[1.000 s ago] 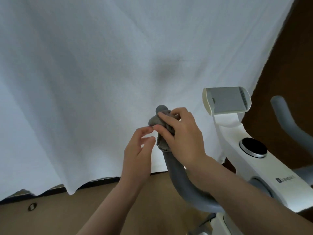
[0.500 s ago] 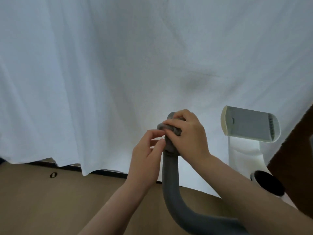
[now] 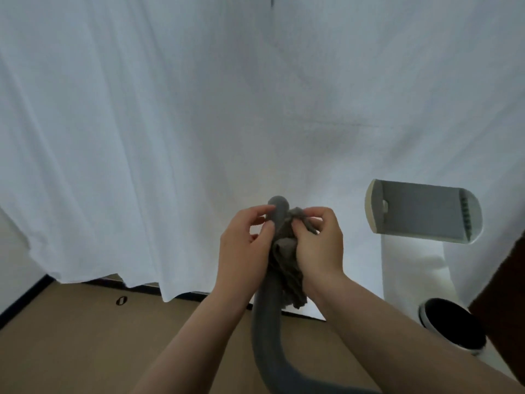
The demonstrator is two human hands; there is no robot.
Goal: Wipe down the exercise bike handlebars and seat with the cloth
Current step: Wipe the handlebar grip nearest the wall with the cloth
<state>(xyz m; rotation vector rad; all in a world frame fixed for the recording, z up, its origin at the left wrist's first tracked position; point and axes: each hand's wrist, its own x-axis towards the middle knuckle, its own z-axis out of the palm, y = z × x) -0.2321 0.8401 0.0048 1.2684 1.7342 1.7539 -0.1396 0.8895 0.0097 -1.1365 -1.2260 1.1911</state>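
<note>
A grey curved handlebar (image 3: pixel 267 331) of the exercise bike rises from the bottom centre, its rounded tip at mid frame. A crumpled grey cloth (image 3: pixel 287 268) is bunched against the bar just below the tip. My right hand (image 3: pixel 318 245) pinches the cloth from the right side. My left hand (image 3: pixel 241 245) is on the left of the bar, thumb and fingers touching the bar and the cloth's edge. The bike seat is out of view.
The bike's white stem with a grey tablet holder (image 3: pixel 423 214) and a black round knob (image 3: pixel 451 325) stands at right. A white curtain (image 3: pixel 199 123) hangs close behind. Brown floor (image 3: pixel 71 336) lies below; a dark brown surface borders the right edge.
The cloth has slid from the bar's tip down its right side, leaving the tip bare. My left hand has closed onto the bar and cloth. The view shifted left.
</note>
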